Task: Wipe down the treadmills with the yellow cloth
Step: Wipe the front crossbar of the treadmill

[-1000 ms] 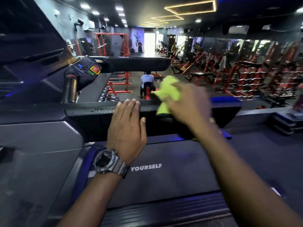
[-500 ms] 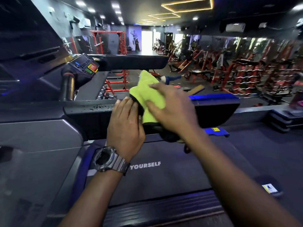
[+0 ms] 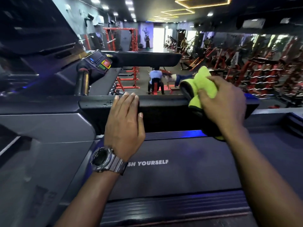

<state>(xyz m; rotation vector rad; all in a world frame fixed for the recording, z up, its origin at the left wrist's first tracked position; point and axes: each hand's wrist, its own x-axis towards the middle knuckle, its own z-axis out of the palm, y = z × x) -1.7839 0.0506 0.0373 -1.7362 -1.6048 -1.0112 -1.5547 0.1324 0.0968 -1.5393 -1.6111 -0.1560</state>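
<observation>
From my remote post I record the right hand point(image 3: 224, 102) gripping the yellow cloth point(image 3: 205, 86), fingers curled over the bunched fabric and pressing it onto the black handrail point(image 3: 164, 102) of the treadmill point(image 3: 172, 163). Half a second ago the cloth lay just beside the left hand, almost touching it; it now sits well to the right along the rail, with a clear stretch of bare rail between the two hands. This is close to where it lay a full second ago. Part of the cloth drapes down the near face of the rail and a green tuft stands up above the knuckles. The left hand point(image 3: 124, 122) has not moved: palm down on the rail, fingers straight and pressed together over the top edge, thumb out to the right. A grey wristwatch point(image 3: 103, 158) is on that wrist. Water droplets point(image 3: 106, 104) remain on the rail just left of the left hand. The belt below carries the white lettering "YOURSELF". The neighbouring treadmill console point(image 3: 100, 60) stands at upper left. The view has tilted slightly, showing more gym floor beyond the rail.
</observation>
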